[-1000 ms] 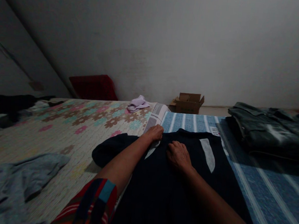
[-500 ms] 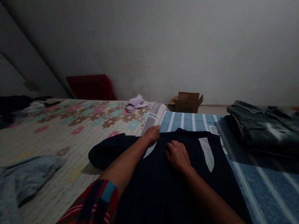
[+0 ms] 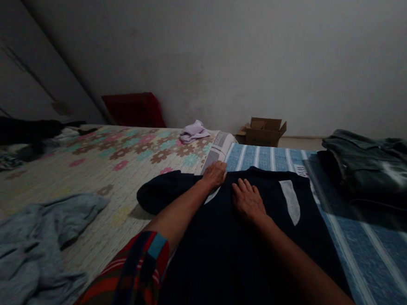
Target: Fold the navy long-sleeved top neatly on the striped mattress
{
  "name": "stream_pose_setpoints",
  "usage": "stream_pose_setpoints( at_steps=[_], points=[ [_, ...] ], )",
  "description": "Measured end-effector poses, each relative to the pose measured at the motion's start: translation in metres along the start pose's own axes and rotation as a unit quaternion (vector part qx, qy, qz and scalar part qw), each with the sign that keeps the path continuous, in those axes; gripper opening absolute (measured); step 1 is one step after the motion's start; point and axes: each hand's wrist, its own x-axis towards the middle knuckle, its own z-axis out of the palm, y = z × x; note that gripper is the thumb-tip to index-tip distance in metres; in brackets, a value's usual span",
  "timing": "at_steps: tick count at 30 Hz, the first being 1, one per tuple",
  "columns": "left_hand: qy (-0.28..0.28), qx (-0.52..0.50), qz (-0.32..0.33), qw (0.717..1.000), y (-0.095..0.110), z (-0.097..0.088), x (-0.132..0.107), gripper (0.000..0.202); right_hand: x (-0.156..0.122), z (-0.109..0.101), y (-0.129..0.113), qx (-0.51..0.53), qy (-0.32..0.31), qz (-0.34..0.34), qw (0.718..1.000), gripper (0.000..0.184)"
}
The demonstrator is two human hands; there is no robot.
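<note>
Navy garment (image 3: 217,251) lies beneath the left hand (image 3: 215,174), curled at its far edge (pinch cannot be told), and the right hand (image 3: 249,201), flat, fingers slightly parted; presumably soft, limp, best held at both shoulders, with folded dark clothes (image 3: 372,176) well to their right.

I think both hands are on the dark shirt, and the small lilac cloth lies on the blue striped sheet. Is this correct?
Not quite: the lilac cloth lies on the flowered sheet, not on the blue striped sheet, as the head view shows. The left hand and right hand are indeed on the dark shirt.
</note>
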Motion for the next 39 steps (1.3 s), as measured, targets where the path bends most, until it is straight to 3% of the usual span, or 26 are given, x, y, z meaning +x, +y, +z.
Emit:
stream_pose_setpoints(
  at_steps=[6,11,16,20,23,26,32,35,39],
  points=[
    [-0.016,0.010,0.111,0.994,0.014,0.004,-0.017,0.018,-0.001,0.000,0.001,-0.010,-0.025,-0.005,1.000,0.046],
    [-0.016,0.024,0.104,0.994,0.005,0.013,-0.018,0.022,-0.002,-0.002,0.001,0.000,-0.029,-0.001,1.000,0.051],
    [-0.005,0.036,0.108,0.994,0.004,0.008,-0.028,0.023,-0.002,0.001,0.004,-0.004,-0.048,-0.001,0.999,0.058],
    [-0.003,0.047,0.105,0.993,0.010,-0.003,-0.055,0.025,0.000,0.004,0.006,-0.015,-0.055,-0.006,0.998,0.059],
    [-0.008,0.045,0.107,0.993,0.019,-0.020,-0.090,0.027,0.000,0.001,0.007,-0.021,-0.072,-0.004,0.997,0.058],
    [-0.009,0.028,0.063,0.998,0.029,-0.041,-0.140,0.021,-0.006,-0.008,0.003,-0.018,-0.075,0.001,0.997,0.055],
    [-0.039,-0.053,-0.169,0.983,0.035,-0.061,-0.231,0.021,-0.047,-0.028,-0.027,0.003,-0.045,-0.063,0.997,0.051],
    [-0.073,-0.099,-0.242,0.962,0.036,-0.058,-0.248,0.028,-0.070,-0.030,-0.048,0.012,-0.054,-0.104,0.993,0.055],
    [-0.092,-0.112,-0.298,0.944,0.038,-0.053,-0.248,0.025,-0.091,-0.023,-0.064,0.012,-0.085,-0.126,0.988,0.065]
  ],
)
